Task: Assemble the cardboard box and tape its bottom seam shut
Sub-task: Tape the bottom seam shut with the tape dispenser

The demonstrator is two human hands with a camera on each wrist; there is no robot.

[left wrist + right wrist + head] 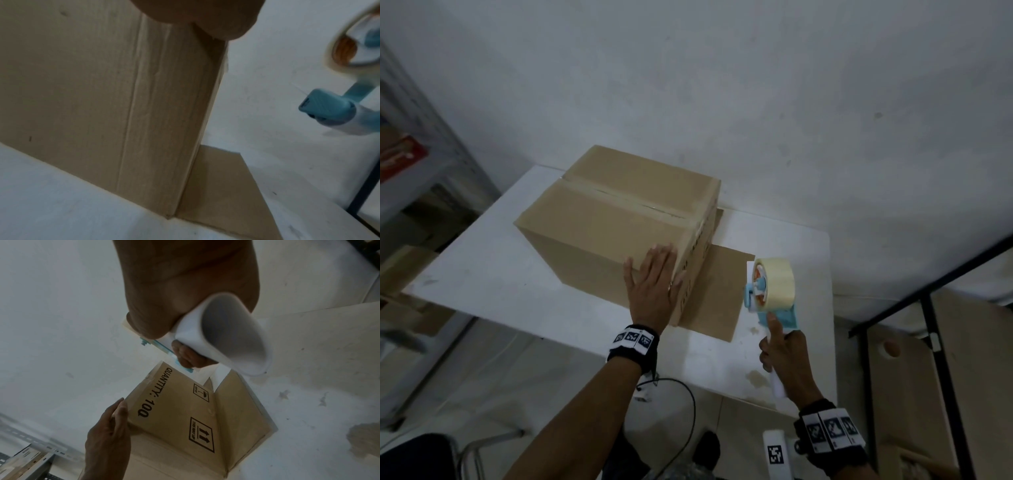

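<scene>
A brown cardboard box (pixel 606 219) stands upside down on the white table (pixel 482 274), with clear tape along its upward-facing seam (pixel 640 204). Its lower flaps (pixel 717 291) splay flat onto the table at the right. My left hand (pixel 652 281) lies flat with straight fingers against the box's near right corner (pixel 205 113), also seen in the right wrist view (pixel 111 426). My right hand (pixel 782 353) grips the white handle (pixel 226 337) of a blue tape dispenser (pixel 770 291) with a beige roll, held in the air right of the box and apart from it.
A white wall rises close behind the table. Metal shelving (pixel 421 178) with boxes stands at the left. A black frame (pixel 935 308) and wooden boards (pixel 914 377) are at the right. A cable (pixel 688 411) hangs under the table's near edge. Stains (pixel 756 377) mark the table by my right hand.
</scene>
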